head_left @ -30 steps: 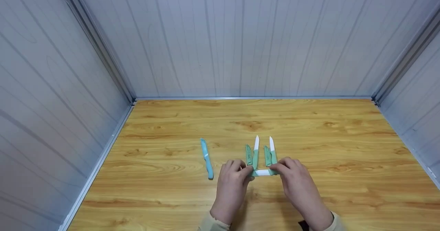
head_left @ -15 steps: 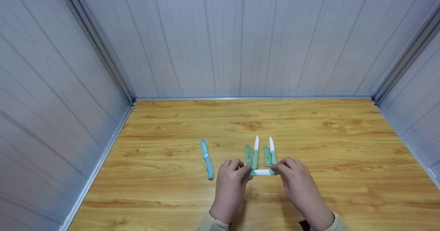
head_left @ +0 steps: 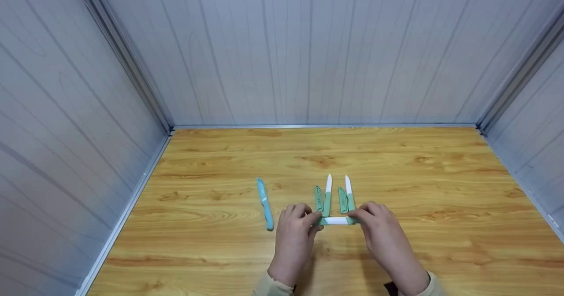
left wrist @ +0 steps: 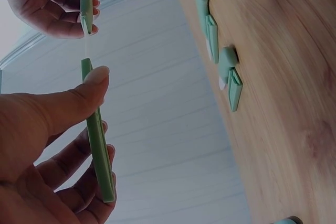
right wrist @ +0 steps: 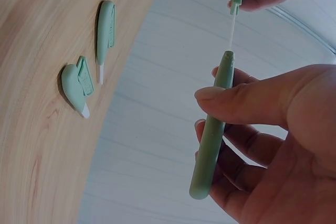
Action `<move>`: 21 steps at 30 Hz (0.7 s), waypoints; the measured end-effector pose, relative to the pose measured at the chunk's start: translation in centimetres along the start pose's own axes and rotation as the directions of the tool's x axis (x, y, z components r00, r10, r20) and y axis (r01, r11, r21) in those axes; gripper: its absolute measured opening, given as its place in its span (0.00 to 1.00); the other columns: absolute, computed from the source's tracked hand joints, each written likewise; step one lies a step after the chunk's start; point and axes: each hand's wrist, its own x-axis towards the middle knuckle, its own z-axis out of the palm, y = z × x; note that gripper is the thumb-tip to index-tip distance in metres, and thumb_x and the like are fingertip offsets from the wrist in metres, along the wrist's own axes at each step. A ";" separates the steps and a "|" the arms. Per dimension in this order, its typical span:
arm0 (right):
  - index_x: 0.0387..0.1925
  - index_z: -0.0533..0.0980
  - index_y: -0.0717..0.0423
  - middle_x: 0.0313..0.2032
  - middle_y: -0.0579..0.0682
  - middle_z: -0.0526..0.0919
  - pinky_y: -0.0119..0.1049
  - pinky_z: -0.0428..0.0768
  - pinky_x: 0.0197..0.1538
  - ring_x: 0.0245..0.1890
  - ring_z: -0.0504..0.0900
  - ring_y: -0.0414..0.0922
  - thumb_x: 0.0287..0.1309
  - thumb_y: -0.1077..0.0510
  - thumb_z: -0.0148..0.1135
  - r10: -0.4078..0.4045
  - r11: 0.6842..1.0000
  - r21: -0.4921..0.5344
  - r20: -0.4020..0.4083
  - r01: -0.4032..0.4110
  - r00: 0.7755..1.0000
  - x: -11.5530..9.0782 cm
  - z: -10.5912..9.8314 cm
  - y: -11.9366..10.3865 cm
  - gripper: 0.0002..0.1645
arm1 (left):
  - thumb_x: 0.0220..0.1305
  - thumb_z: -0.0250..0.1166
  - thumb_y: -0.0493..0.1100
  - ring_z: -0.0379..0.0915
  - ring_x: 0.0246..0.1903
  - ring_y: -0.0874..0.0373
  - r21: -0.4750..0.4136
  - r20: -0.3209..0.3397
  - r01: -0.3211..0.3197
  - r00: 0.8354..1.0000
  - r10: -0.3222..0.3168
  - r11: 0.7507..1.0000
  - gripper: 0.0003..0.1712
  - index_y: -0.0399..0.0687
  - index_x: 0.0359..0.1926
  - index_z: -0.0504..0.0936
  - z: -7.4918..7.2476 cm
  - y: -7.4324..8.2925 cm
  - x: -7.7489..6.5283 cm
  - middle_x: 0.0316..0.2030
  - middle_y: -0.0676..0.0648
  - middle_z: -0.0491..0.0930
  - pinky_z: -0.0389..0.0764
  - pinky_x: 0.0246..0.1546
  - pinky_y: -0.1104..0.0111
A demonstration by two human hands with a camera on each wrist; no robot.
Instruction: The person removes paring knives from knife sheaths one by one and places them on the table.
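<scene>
My left hand (head_left: pixel 294 238) pinches a green knife sheath (left wrist: pixel 101 161) between thumb and fingers. The green handle (right wrist: pixel 209 150) of a paring knife is gripped by my right hand (head_left: pixel 382 236). Between the hands a length of white blade (head_left: pixel 337 220) shows, lying crosswise, its far end at the sheath's mouth. Just beyond my hands, two more green-handled paring knives lie bare on the table, a left one (head_left: pixel 328 199) and a right one (head_left: pixel 349 190). Each has its own green sheath, a left one (head_left: pixel 318 198) and a right one (head_left: pixel 343 200), lying close along its left side.
A blue paring knife (head_left: pixel 265 205), in its blue sheath, lies left of my left hand. The wood-grain table (head_left: pixel 198 252) is bounded by a pale back wall (head_left: pixel 286 58) and side walls on the left (head_left: pixel 66 111) and right (head_left: pixel 533 124).
My left hand has shifted slightly left with the sheath, and a little more white blade shows between the hands. The knives on the table have not moved.
</scene>
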 end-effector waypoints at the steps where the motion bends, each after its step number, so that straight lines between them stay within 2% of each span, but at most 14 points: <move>1: 0.36 0.83 0.48 0.34 0.40 0.74 0.40 0.74 0.39 0.34 0.72 0.42 0.45 0.77 0.68 -0.001 1.000 0.002 0.000 0.001 1.000 0.0 0.0 0.0 0.22 | 0.46 0.75 0.45 0.66 0.34 0.60 -0.003 0.001 0.002 1.000 -0.002 1.000 0.12 0.54 0.36 0.89 0.0 0.0 0.0 0.33 0.56 0.74 0.68 0.35 0.67; 14: 0.34 0.84 0.48 0.33 0.40 0.74 0.40 0.74 0.40 0.34 0.72 0.42 0.48 0.76 0.66 0.026 1.000 0.005 0.014 -0.026 1.000 0.1 -0.1 0.2 0.20 | 0.46 0.76 0.44 0.66 0.34 0.60 -0.018 0.035 0.013 0.999 -0.012 1.000 0.12 0.54 0.35 0.89 0.0 0.0 0.1 0.33 0.56 0.74 0.69 0.36 0.67; 21: 0.34 0.83 0.48 0.33 0.39 0.73 0.39 0.73 0.38 0.33 0.71 0.42 0.49 0.74 0.67 0.050 0.999 -0.005 0.031 -0.050 0.998 0.1 -0.3 0.3 0.18 | 0.47 0.75 0.45 0.67 0.34 0.60 -0.019 0.026 0.024 0.999 -0.023 1.000 0.11 0.52 0.35 0.89 -0.1 -0.1 0.1 0.33 0.55 0.74 0.69 0.35 0.67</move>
